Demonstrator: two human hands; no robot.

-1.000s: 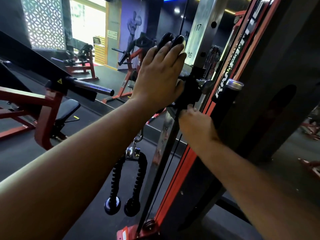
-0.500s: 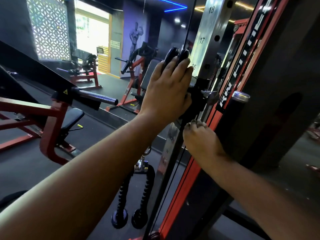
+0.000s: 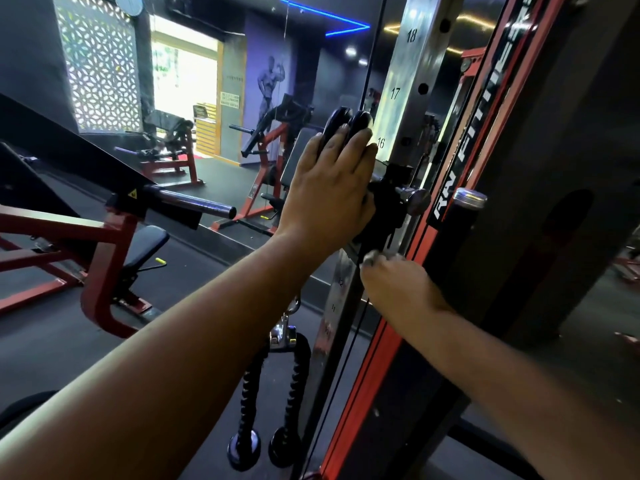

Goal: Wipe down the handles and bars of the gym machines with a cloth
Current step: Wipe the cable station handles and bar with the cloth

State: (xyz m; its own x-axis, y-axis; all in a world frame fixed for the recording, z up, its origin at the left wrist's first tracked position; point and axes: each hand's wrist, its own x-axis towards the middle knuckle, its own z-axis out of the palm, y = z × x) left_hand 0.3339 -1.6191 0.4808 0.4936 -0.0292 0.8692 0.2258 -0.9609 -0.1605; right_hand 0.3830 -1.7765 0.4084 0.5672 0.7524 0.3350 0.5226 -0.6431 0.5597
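A black pulley carriage (image 3: 388, 206) sits on the numbered chrome upright (image 3: 412, 81) near mark 16, with two black pulley wheels (image 3: 346, 121) at its top. My left hand (image 3: 329, 188) lies flat against the carriage, its straight fingers reaching onto the wheels. Just below, my right hand (image 3: 398, 285) has its fingers curled at the carriage's lower edge. No cloth shows in either hand. A black rope handle (image 3: 270, 393) hangs from a clip beneath my left forearm.
A chrome knob (image 3: 417, 199) sticks out of the carriage's right side, next to a black chrome-capped grip (image 3: 460, 223). The red and black frame post (image 3: 363, 393) runs up on the right. A red bench machine (image 3: 100, 258) with a chrome bar (image 3: 204, 204) stands at left.
Both hands stay on the carriage at mark 16. My right hand's fingers have curled tighter under its lower edge. The view has shifted slightly.
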